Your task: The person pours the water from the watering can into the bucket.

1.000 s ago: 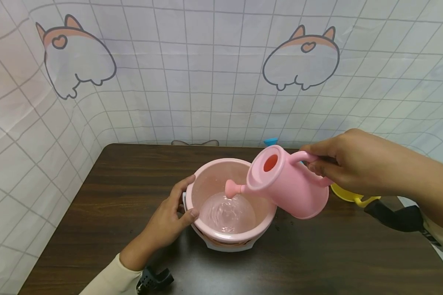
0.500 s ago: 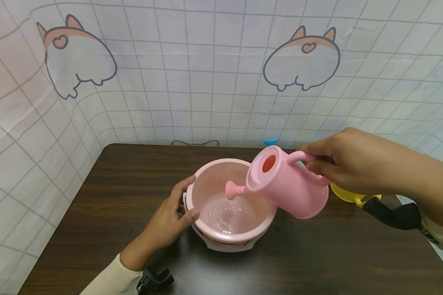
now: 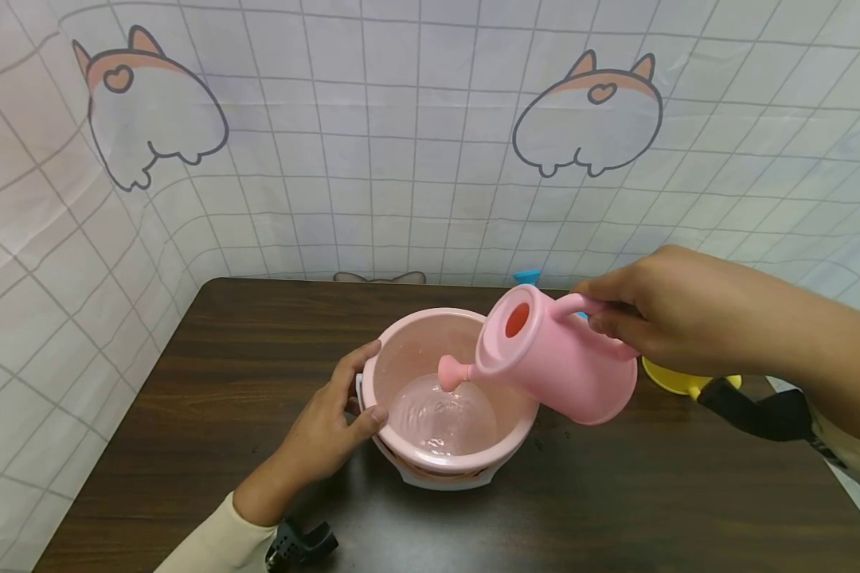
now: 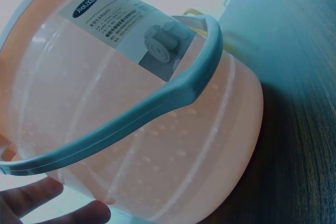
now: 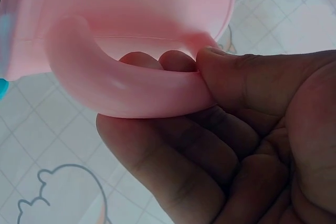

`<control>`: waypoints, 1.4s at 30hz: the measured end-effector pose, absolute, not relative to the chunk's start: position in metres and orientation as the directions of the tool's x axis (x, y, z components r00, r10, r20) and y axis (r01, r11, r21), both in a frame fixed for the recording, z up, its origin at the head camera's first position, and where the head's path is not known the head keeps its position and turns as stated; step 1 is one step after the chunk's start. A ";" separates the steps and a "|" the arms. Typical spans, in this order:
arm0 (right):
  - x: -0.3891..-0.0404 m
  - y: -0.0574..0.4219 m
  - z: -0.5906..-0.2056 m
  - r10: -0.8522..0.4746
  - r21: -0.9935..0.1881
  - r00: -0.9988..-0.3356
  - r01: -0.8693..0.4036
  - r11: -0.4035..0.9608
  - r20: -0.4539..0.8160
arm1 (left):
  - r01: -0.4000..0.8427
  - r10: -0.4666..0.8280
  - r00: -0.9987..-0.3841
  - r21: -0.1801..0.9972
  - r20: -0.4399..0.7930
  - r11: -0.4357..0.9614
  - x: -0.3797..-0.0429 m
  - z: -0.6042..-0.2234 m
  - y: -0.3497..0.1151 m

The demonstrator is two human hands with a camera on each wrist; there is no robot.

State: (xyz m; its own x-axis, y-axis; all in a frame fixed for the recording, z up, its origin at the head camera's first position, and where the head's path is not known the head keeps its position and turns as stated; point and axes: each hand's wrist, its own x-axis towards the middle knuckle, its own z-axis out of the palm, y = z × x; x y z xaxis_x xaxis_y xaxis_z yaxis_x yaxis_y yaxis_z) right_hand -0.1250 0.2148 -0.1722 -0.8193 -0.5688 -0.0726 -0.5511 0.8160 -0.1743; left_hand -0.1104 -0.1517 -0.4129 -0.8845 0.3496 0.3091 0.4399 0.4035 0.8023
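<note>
Pink, smooth watering can [image 3: 555, 362] hangs tilted, handle [image 3: 577, 304] in the curled right grip [image 3: 677, 310], left grip [image 3: 333, 422] clasping the bucket [image 3: 459, 461]

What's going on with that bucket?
A person holds a pink can by its handle in the right hand, tipped with its spout over the bucket. The left hand grips the bucket's rim. Rippled water lies inside, but I can't make out a stream falling.

Right hand [image 5: 244, 129] | grips pink handle [image 5: 142, 95] | gridded backdrop [image 5: 42, 129] behind
</note>
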 end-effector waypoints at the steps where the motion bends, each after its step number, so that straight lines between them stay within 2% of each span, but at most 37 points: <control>1: -0.125 0.215 -0.172 -0.573 -0.173 -0.817 -0.556 0.813 -0.069 | 0.440 0.351 -0.884 0.803 0.309 0.402 -0.110 -0.413 -0.152; 27: -0.133 0.199 -0.160 -0.665 -0.174 -0.743 -0.647 0.743 -0.078 | 0.418 0.351 -0.893 0.807 0.282 0.417 -0.110 -0.408 -0.151; 34: -0.136 0.189 -0.156 -0.692 -0.140 -0.714 -0.678 0.722 -0.107 | 0.420 0.351 -0.892 0.811 0.286 0.407 -0.110 -0.409 -0.150; 42: -0.138 0.179 -0.152 -0.670 -0.120 -0.729 -0.659 0.743 -0.142 | 0.426 0.347 -0.891 0.806 0.294 0.411 -0.109 -0.408 -0.151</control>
State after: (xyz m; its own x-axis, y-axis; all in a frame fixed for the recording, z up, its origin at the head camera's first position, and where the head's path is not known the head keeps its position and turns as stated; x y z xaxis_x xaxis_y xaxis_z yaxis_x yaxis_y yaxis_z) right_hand -0.1380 0.1786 -0.1518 -0.7290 -0.6696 -0.1421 -0.6587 0.7427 -0.1204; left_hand -0.1091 -0.1511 -0.4084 -0.8906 0.3473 0.2937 0.4261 0.4110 0.8059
